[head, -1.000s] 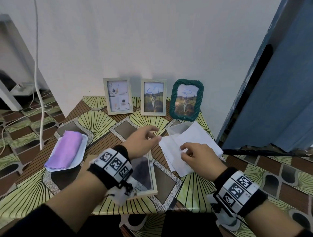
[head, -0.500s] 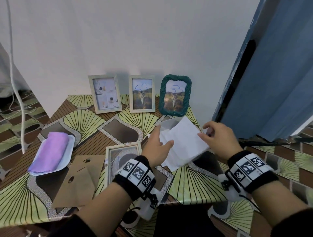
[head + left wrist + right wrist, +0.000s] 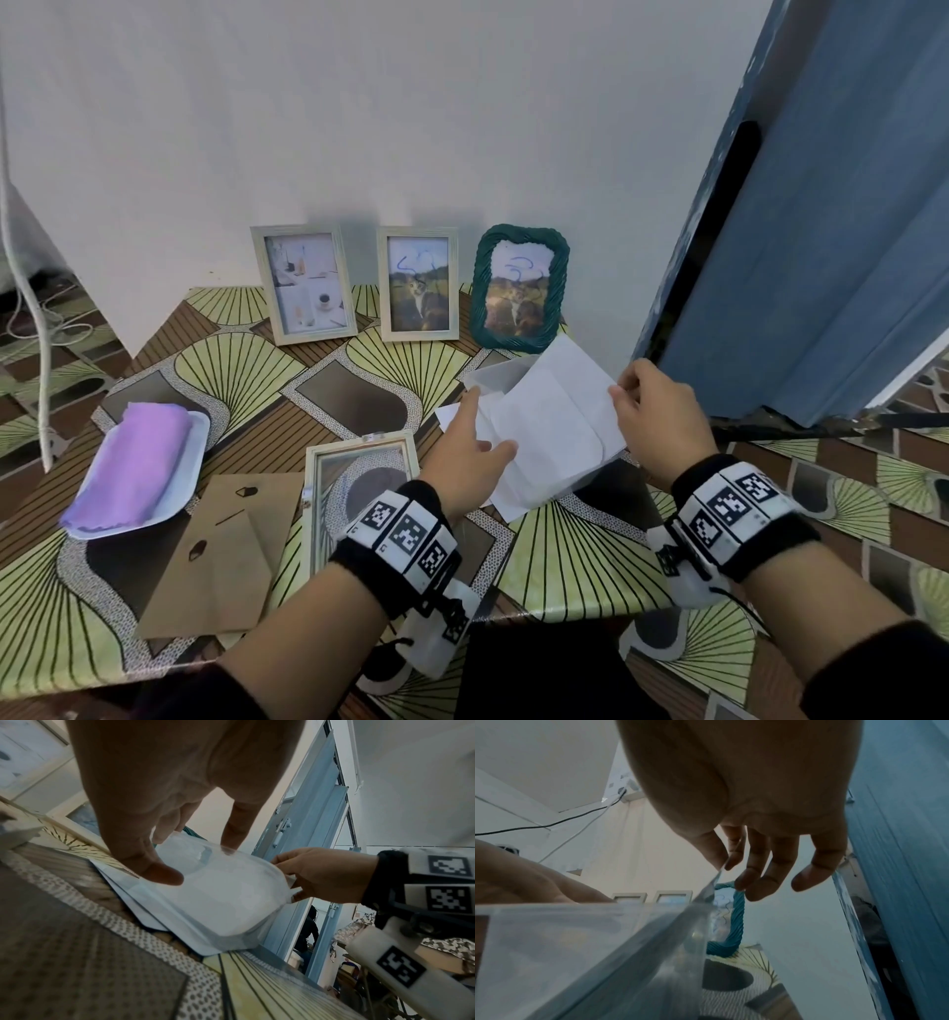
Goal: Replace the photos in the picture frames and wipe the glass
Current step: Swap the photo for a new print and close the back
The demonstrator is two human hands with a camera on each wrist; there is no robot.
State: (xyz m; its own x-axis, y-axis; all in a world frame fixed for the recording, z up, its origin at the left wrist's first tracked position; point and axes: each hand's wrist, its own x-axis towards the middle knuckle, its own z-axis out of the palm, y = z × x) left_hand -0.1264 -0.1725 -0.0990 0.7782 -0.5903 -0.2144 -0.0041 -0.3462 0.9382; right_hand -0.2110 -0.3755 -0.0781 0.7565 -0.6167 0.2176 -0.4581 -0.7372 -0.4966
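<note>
The right hand (image 3: 660, 411) pinches the far right edge of a clear plastic sleeve (image 3: 554, 421) of white photo sheets, thumb and forefinger closed on it, lifting that side off the table (image 3: 580, 560). Opposite this pinch, the left hand (image 3: 470, 452) lies with straight fingers on the sleeve's left part, forefinger (image 3: 470, 406) stretched along its edge and thumb (image 3: 154, 870) pressing down on the plastic; it appears to hold the sheets flat rather than grasp them, though the wrist view is dim. More white sheets (image 3: 506, 506) poke out beneath the sleeve on the near side. Just left of the left wrist lies an opened pale wooden frame (image 3: 359, 493), glass up, with its brown backing board (image 3: 226, 555) beside it. Farther left, a purple cloth (image 3: 131, 462) rests on a white tray (image 3: 192, 462). Beyond the sleeve, against the wall, stand a green woven frame (image 3: 521, 288) and two pale frames (image 3: 418, 282), (image 3: 303, 282).
</note>
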